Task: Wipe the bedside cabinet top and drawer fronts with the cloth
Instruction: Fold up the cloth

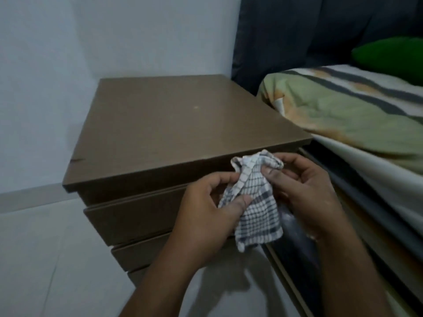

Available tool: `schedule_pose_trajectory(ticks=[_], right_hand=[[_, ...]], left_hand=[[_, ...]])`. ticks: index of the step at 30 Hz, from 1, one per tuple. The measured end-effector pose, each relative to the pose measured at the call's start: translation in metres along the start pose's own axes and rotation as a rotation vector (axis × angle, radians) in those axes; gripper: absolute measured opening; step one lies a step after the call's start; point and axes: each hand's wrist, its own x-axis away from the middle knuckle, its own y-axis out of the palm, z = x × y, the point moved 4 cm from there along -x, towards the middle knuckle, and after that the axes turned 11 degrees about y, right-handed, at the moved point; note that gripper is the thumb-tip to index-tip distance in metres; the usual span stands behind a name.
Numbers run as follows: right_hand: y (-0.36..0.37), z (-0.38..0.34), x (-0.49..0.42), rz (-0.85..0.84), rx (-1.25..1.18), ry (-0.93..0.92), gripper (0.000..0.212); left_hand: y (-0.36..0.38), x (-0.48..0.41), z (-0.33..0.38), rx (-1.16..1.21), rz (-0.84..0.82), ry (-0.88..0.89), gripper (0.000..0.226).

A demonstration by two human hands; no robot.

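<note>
The brown bedside cabinet (pixel 174 124) stands in the corner, its flat top bare, with stacked drawer fronts (pixel 137 218) below the front edge. A white cloth with a dark check pattern (pixel 254 209) hangs bunched in front of the top drawer, off the cabinet. My left hand (pixel 206 216) pinches its left side between thumb and fingers. My right hand (pixel 304 193) grips its upper right corner. Both hands are in front of the cabinet's right front corner.
A bed with a green and striped cover (pixel 357 120) presses against the cabinet's right side, and a green pillow (pixel 389 56) lies further back. White walls (pixel 91 42) close the corner. Pale floor tiles (pixel 41 248) lie to the left.
</note>
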Motion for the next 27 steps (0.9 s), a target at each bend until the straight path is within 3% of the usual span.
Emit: schedule_pose_trajectory(ticks=[10, 14, 16, 18, 22, 25, 27], right_hand=[[-0.031, -0.121, -0.098, 0.223, 0.127, 0.221, 0.014], [-0.036, -0.130, -0.136, 0.373, 0.419, 0.191, 0.009], [-0.039, -0.128, -0.147, 0.409, 0.603, 0.153, 0.016], [-0.040, -0.118, -0.151, 0.361, 0.742, 0.122, 0.028], [-0.035, -0.100, -0.147, 0.275, 1.013, -0.026, 0.056], [-0.023, -0.089, -0.148, 0.031, 1.311, 0.041, 0.062], [-0.019, -0.074, -0.149, -0.088, 1.510, 0.051, 0.065]], left_hand=[[0.035, -0.153, 0.083, -0.321, -0.074, -0.156, 0.041], [0.051, -0.196, 0.085, -0.475, -0.142, -0.179, 0.047], [0.059, -0.208, 0.079, -0.536, -0.194, -0.186, 0.046], [0.066, -0.212, 0.072, -0.627, -0.272, -0.158, 0.048], [0.073, -0.205, 0.065, -1.026, -0.445, -0.053, 0.071], [0.083, -0.192, 0.064, -1.094, -0.659, -0.019, 0.086], [0.086, -0.185, 0.059, -1.068, -0.753, -0.057, 0.079]])
